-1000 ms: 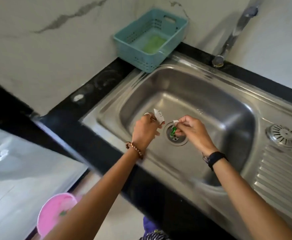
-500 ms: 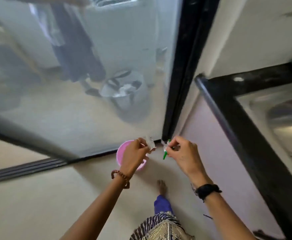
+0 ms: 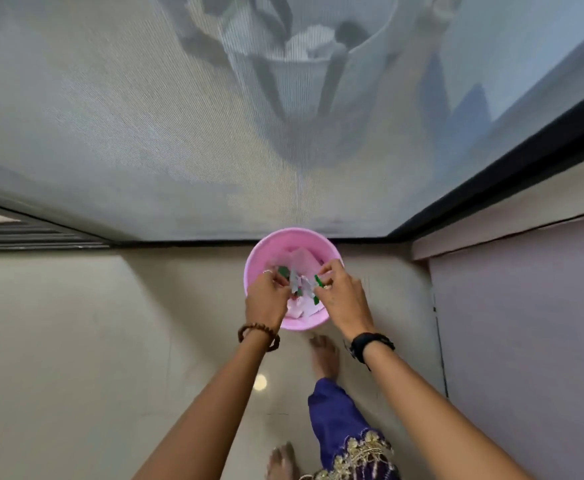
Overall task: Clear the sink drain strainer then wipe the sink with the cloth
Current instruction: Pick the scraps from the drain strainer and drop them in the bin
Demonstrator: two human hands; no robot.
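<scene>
Both hands hang over a pink bin that stands on the floor. My left hand has its fingers curled and pinches a white scrap above the bin's opening. My right hand pinches a small green scrap between thumb and fingertips. More white and green scraps lie inside the bin. The sink, its drain strainer and the cloth are out of view.
A mesh screen door with a black frame stands just behind the bin. A pale pink cabinet front fills the right side. My bare feet stand on the beige tiled floor.
I have turned from the sink to the floor at its left. Both hands carried the white and green scraps from the drain down to just over the pink bin.
</scene>
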